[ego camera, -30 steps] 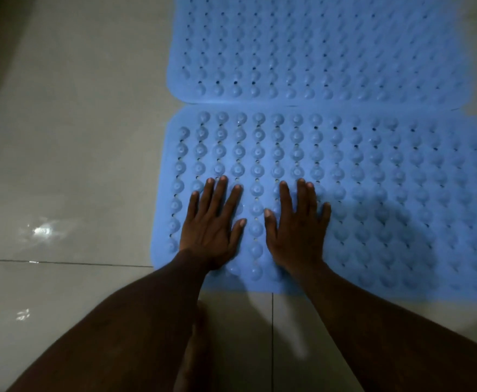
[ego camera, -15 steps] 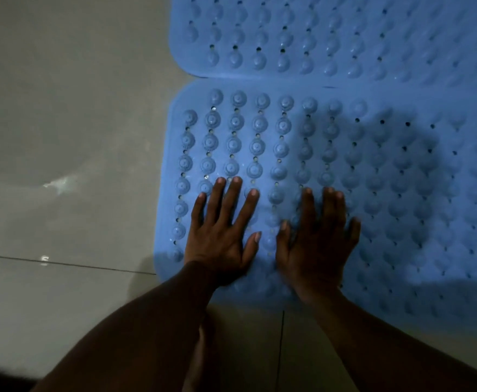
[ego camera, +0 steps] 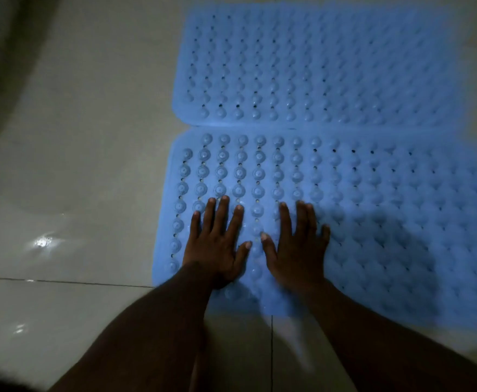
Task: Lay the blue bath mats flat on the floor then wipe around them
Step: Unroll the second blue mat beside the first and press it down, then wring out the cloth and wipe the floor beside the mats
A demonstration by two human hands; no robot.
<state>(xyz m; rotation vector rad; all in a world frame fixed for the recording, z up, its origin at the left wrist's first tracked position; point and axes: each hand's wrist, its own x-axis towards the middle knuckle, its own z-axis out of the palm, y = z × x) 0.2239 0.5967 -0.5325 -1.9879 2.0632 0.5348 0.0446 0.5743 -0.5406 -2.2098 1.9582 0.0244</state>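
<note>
Two blue bath mats are seen laid on a pale tiled floor (ego camera: pixel 76 165). The near mat (ego camera: pixel 373 222) fills the middle and right of the frame, and the far mat (ego camera: pixel 316 66) lies above it in the upper right. Their long edges meet along a thin seam that runs across the frame, and whether one edge overlaps the other cannot be told. Both mats are covered in rows of small round cups, with small holes set between them.

The left hand (ego camera: pixel 214 247) is pressed palm down on the near mat, close to its left edge, in the lower middle of the frame. Its fingers are spread and nothing is gripped. The right hand (ego camera: pixel 296 250) is placed flat just beside it, to the right, also open with fingers extended and nothing held. The two thumbs are close together but apart. Both forearms are seen running in from the bottom of the frame.

A dark shadow is cast over the near mat to the right of the hands. Bright glints are shown on the floor at the left of the frame, and a grout line crosses the floor at lower left. A darker curved area is seen in the upper left corner.
</note>
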